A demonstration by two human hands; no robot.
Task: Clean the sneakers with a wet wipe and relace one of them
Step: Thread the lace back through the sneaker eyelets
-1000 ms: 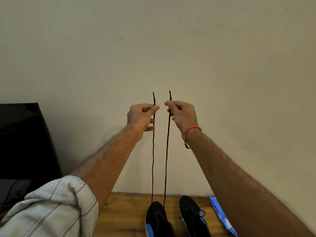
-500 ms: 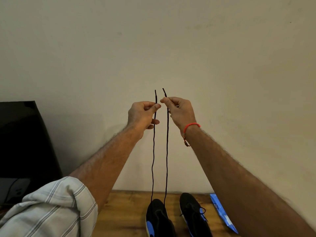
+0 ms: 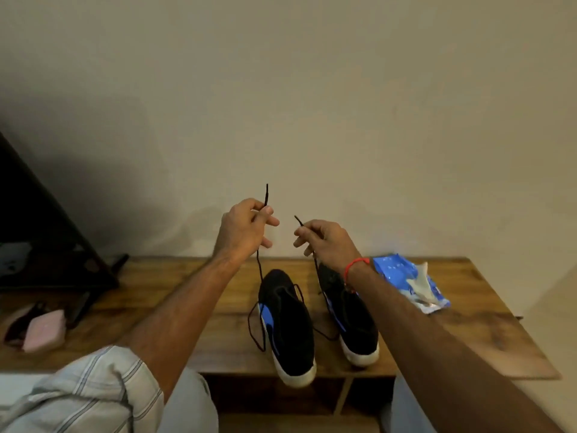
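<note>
Sneakers sit side by side on the wooden table, toes toward the wall. The lace runs up from the left one w/ an end pinched in each hand: left hand higher, right hand lower, hands apart. Probably evening out the ends before threading the next eyelets. Wipes pack lies just right of the shoes, w/in reach.

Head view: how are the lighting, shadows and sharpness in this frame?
Head view: dim, warm light; a soft shadow darkens the wall at left; wide-angle bend shows at the table edges; left hand, right hand and lace stay fairly sharp.
</note>
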